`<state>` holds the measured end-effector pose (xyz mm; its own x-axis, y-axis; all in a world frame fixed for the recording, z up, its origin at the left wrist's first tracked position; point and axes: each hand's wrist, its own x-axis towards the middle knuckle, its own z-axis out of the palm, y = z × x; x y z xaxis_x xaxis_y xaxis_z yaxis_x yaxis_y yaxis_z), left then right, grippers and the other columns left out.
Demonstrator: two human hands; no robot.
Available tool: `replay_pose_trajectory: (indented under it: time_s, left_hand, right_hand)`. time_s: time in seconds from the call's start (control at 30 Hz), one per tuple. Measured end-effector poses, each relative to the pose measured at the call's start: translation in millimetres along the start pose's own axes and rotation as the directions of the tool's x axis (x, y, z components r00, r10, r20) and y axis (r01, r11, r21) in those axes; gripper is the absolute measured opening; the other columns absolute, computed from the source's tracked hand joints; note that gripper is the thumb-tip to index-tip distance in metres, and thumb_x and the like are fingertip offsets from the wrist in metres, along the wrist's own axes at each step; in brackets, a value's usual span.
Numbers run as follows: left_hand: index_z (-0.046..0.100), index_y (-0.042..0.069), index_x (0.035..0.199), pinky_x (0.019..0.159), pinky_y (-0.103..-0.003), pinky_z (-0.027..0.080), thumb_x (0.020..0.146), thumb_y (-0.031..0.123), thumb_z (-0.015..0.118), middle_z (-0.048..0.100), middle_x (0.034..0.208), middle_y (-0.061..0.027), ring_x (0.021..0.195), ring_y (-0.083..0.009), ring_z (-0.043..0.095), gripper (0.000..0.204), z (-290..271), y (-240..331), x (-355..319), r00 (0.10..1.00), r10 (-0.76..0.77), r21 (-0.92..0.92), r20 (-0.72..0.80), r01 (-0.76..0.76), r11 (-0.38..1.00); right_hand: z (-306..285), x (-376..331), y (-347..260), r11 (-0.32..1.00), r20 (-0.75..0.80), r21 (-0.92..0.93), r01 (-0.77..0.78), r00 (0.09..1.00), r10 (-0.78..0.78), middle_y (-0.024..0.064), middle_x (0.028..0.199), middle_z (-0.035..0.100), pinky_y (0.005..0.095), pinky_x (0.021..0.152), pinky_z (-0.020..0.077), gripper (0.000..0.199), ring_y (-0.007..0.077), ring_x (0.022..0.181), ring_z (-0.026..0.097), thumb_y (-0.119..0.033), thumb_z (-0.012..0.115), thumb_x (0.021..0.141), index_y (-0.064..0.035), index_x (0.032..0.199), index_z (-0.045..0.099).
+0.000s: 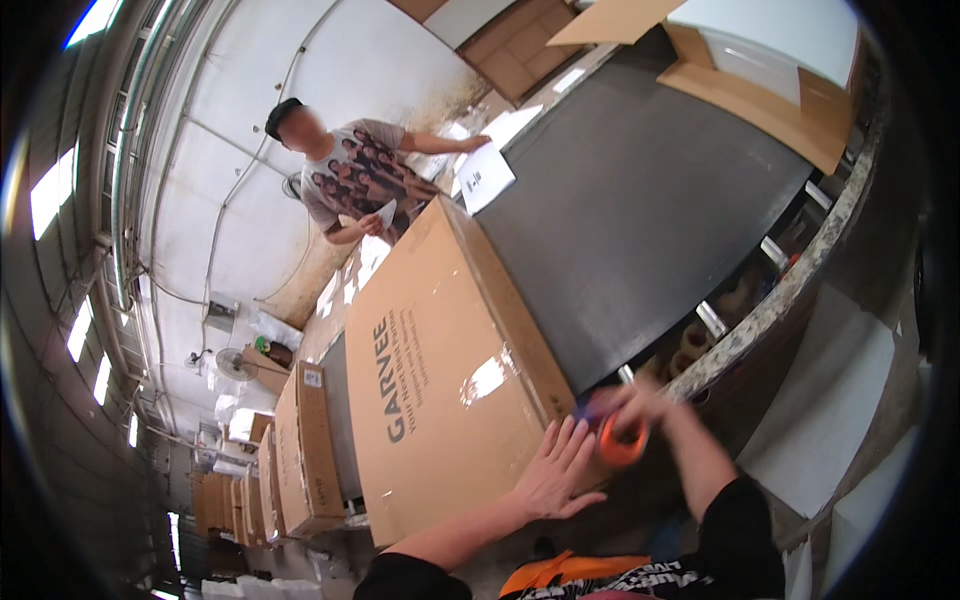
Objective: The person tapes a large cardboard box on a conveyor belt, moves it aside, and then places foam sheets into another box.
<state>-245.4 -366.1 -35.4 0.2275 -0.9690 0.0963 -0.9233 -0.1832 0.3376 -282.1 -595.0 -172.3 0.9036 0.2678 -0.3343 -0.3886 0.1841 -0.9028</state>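
Observation:
A large brown cardboard box (pixel 447 318) lies in front of me with dark print on its top and a shiny strip of clear tape. At its near right corner, my left hand (pixel 556 468) rests flat on the cardboard, fingers stretched out. Beside it, my right hand (pixel 640 405), smeared by motion, grips what looks like a tape dispenser with an orange ring-shaped part (pixel 622 446) and a blue-purple part. The dispenser is at the box edge; whether tape touches the cardboard is hidden by blur.
The box lies on a dark conveyor belt (pixel 650 210) with metal rollers along its side. Across it, a co-worker (pixel 365 170) holds a white booklet (pixel 487 178). An open carton (pixel 750 115) with white contents is at the far right; more closed boxes (pixel 305 445) line up at left.

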Motion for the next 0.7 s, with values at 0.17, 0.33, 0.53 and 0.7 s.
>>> replay_pose_trajectory:
  time_s: [0.17, 0.33, 0.53, 0.7]
  left_hand:
    - [0.066, 0.022, 0.122, 0.117, -0.051, 0.021, 0.091, 0.041, 0.061, 0.063, 0.128, -0.0016, 0.134, -0.0284, 0.045, 0.037, -17, 10, -13, 0.963, 0.073, 0.171, 0.259, -0.12, 0.978]
    - [0.074, 0.016, 0.082, 0.102, -0.043, 0.04, 0.085, 0.026, 0.067, 0.072, 0.089, 0.0013, 0.094, -0.0162, 0.065, 0.013, 2, -16, -38, 0.968, 0.078, 0.098, 0.241, -0.104, 0.99]
    - [0.069, 0.011, 0.067, 0.091, -0.038, 0.046, 0.087, 0.021, 0.065, 0.067, 0.068, -0.0006, 0.076, -0.018, 0.064, 0.023, 5, -33, -38, 0.984, 0.166, 0.146, 0.069, -0.175, 0.974]
    - [0.071, 0.014, 0.072, 0.096, -0.04, 0.042, 0.09, 0.027, 0.059, 0.069, 0.075, -0.0025, 0.084, -0.0201, 0.063, 0.026, -6, -28, -26, 0.98, 0.142, 0.176, 0.137, -0.166, 0.97]
  right_hand:
    - [175, -88, 120, 0.82, 0.081, -0.373, 0.434, 0.895, -0.438, 0.0118, 0.144, 0.049, 0.037, 0.107, 0.0414, 0.047, 0.0284, 0.121, 0.059, -0.038, 0.074, 0.071, -0.0239, 0.116, 0.072]
    - [225, -53, 8, 0.557, 0.291, -0.8, 0.222, 0.956, 0.038, 0.0133, 0.097, 0.069, 0.0441, 0.077, 0.054, 0.046, 0.0296, 0.096, 0.067, -0.04, 0.071, 0.068, -0.0143, 0.106, 0.067]
    - [149, -145, 151, 0.928, -0.21, -0.282, 0.243, 0.928, -0.307, 0.0127, 0.127, 0.061, 0.0339, 0.099, 0.0473, 0.068, 0.0259, 0.116, 0.061, -0.029, 0.079, 0.066, -0.0088, 0.128, 0.061]
    - [77, -292, 155, 0.92, -0.952, 0.214, 0.329, 0.282, 0.12, 0.0066, 0.094, 0.066, 0.0298, 0.072, 0.0546, 0.055, 0.0172, 0.082, 0.065, 0.0, 0.06, 0.057, 0.0022, 0.111, 0.065]
